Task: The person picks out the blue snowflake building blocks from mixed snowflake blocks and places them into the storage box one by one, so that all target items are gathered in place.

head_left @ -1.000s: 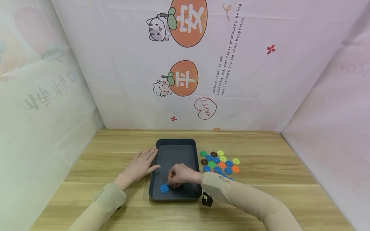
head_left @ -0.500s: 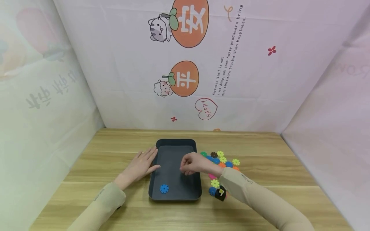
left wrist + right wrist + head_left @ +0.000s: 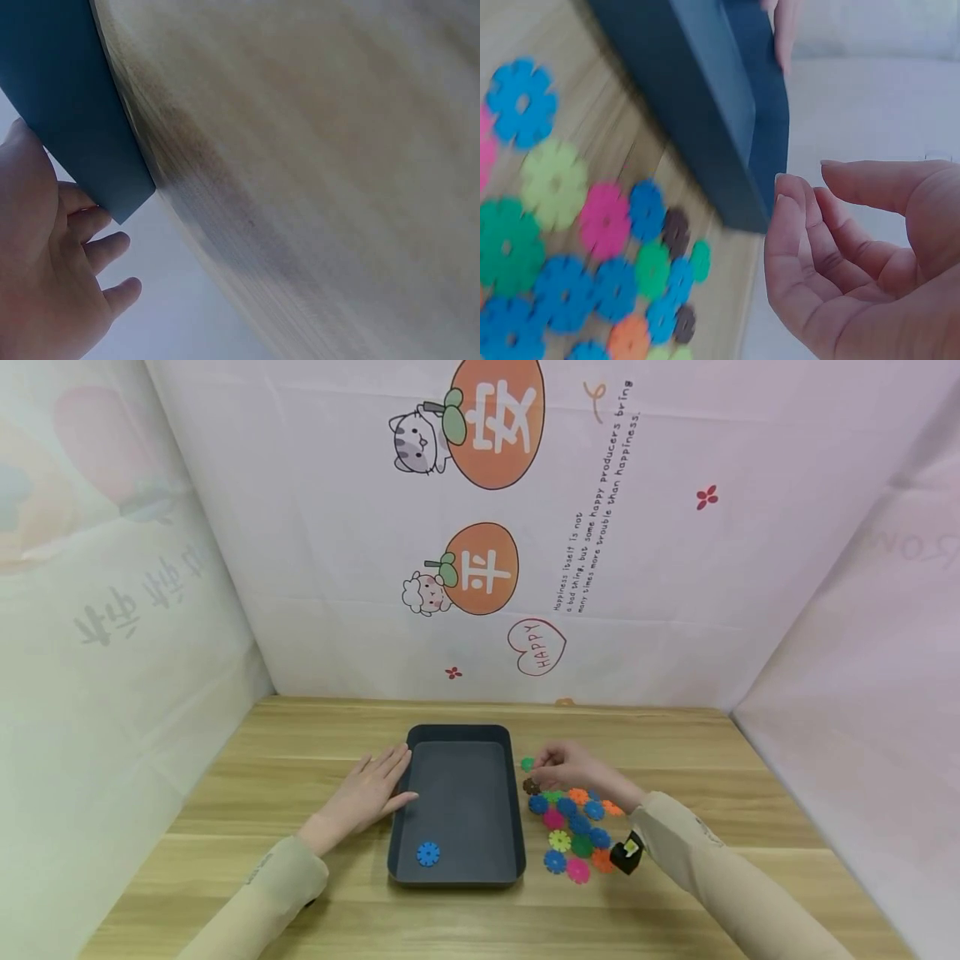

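Above the far end of the scattered notched discs (image 3: 553, 819), the person's right hand (image 3: 573, 772) now hangs with its fingers curled loosely and the thumb held apart from them, a plain gap between and no disc in it, as the right wrist view shows. One second ago it was down inside the tray (image 3: 459, 793), right beside the blue disc (image 3: 428, 854); half a second ago it was higher up over the tray's right half; now it has crossed the rim to the loose discs. The blue disc lies flat near the tray's near left corner, in the same spot as in both earlier pictures, the only disc to be seen in there. For the work in hand, this seems to mean that the placing of that disc is finished and that attention has turned to the loose ones. On the surface (image 3: 465, 927) right of the tray, these lie close together in several colours, with a brown disc (image 3: 531, 787) and a green disc (image 3: 527, 764) nearest the fingertips (the hand hides part of the group in the head view, so a full count cannot be made). The left hand (image 3: 366, 793) has not shifted: it rests against the tray's left side, fingers extended and thumb over the rim, probably to keep it steady.
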Demonstrator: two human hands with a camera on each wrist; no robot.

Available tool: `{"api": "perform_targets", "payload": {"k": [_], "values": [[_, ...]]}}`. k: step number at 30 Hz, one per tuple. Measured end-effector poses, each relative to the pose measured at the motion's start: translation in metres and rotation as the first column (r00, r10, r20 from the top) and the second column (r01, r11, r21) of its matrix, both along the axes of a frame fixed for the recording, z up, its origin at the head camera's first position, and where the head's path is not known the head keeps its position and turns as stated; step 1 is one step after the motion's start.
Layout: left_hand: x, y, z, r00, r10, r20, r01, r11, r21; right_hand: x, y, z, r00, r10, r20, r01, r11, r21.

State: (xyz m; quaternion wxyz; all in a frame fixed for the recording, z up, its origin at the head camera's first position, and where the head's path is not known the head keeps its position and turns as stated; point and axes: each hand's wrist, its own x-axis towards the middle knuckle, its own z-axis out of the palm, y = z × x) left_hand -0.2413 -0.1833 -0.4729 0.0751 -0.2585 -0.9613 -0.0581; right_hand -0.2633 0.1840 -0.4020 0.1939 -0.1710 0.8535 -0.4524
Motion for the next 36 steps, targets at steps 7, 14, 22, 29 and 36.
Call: {"api": "perform_targets", "payload": {"k": [7,14,22,29,36], "values": [[0.000,0.001,0.000,1.000,0.006,0.014,-0.006,1.000,0.003,-0.002,0.032,-0.004,0.999,-0.045,-0.027,0.046,0.997,0.058],[-0.001,0.000,-0.003,1.000,0.009,0.014,-0.009,1.000,0.006,-0.004,0.056,-0.015,0.994,-0.089,-0.063,0.098,0.984,0.146],[0.001,0.000,0.000,1.000,0.002,0.006,-0.002,1.000,0.005,-0.005,0.080,-0.024,0.982,-0.138,-0.133,0.167,0.954,0.249],[0.001,0.000,0.000,1.000,0.006,0.018,-0.006,1.000,-0.003,-0.010,0.091,-0.032,0.974,-0.156,-0.165,0.204,0.922,0.330],[0.001,0.001,0.002,0.999,0.012,0.033,-0.012,1.000,0.002,-0.014,0.094,-0.042,0.974,-0.138,-0.179,0.191,0.925,0.328]]}}
